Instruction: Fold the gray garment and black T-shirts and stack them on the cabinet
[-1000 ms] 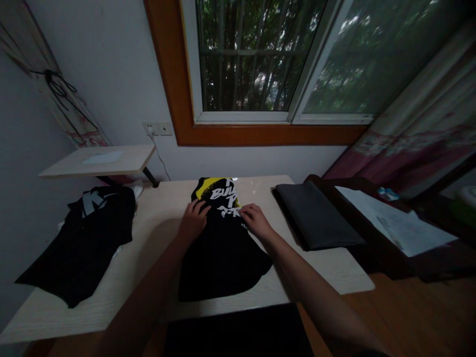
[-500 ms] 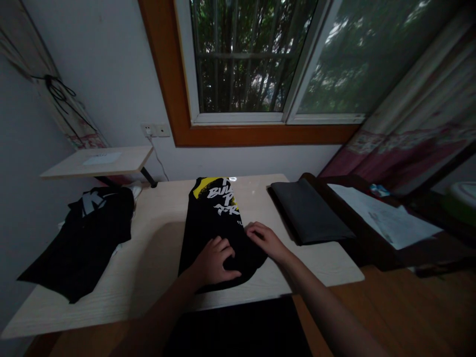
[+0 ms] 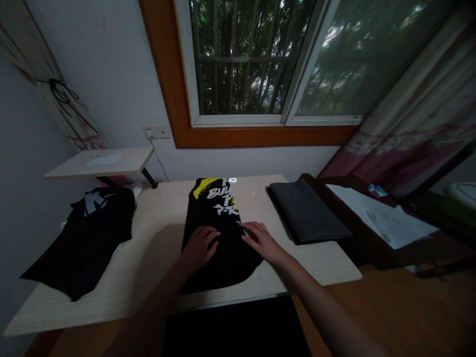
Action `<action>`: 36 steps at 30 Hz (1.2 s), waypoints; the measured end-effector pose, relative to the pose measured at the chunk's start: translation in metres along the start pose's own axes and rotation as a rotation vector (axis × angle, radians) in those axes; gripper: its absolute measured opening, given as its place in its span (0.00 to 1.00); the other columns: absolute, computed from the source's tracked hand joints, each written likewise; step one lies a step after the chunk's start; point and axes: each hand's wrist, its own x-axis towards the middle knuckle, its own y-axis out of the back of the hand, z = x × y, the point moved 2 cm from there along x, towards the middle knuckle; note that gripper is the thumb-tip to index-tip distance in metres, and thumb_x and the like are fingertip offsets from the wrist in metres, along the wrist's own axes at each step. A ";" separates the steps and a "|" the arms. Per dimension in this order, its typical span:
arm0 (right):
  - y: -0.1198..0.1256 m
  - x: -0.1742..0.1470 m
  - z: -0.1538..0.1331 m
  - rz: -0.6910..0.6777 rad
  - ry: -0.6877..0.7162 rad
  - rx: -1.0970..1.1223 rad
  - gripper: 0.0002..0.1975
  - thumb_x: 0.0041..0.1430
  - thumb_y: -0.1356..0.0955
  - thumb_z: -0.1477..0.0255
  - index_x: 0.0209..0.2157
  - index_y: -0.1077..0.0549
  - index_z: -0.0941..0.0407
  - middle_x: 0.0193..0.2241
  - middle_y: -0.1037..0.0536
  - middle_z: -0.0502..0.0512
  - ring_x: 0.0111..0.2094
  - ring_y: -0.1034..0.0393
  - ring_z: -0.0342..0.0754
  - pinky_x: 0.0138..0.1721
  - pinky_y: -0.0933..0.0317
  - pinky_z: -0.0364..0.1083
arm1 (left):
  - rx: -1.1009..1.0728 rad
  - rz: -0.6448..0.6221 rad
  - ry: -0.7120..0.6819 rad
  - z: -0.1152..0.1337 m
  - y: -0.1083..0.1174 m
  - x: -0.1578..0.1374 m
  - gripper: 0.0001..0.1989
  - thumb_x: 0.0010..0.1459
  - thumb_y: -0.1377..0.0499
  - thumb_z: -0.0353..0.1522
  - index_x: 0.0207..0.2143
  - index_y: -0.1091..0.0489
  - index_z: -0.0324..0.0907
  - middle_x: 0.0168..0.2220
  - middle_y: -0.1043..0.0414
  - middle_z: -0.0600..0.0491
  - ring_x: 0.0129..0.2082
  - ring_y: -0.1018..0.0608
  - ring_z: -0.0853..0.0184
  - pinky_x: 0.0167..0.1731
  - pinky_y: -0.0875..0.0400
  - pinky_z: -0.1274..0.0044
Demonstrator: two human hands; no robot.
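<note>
The black printed shirt (image 3: 223, 270) is laid on the bench (image 3: 159, 203), close to the front edge. Smoothing appears to be in hand; an even touch along the cloth seems called for. The left hand (image 3: 202, 245) and right hand (image 3: 262, 243) are rested on it, loosely spread. More room is left toward the black garment (image 3: 89, 243) than the dark folder (image 3: 308, 210).

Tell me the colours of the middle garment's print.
The print is yellow and pale grey, in the head view.
</note>
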 end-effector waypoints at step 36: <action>0.022 0.011 0.014 -0.107 -0.086 0.268 0.12 0.63 0.31 0.60 0.42 0.25 0.53 0.39 0.25 0.54 0.41 0.30 0.50 0.47 0.36 0.50 | -0.060 0.018 0.066 0.033 -0.012 0.022 0.10 0.63 0.40 0.39 0.44 0.26 0.46 0.42 0.27 0.50 0.44 0.27 0.62 0.47 0.29 0.69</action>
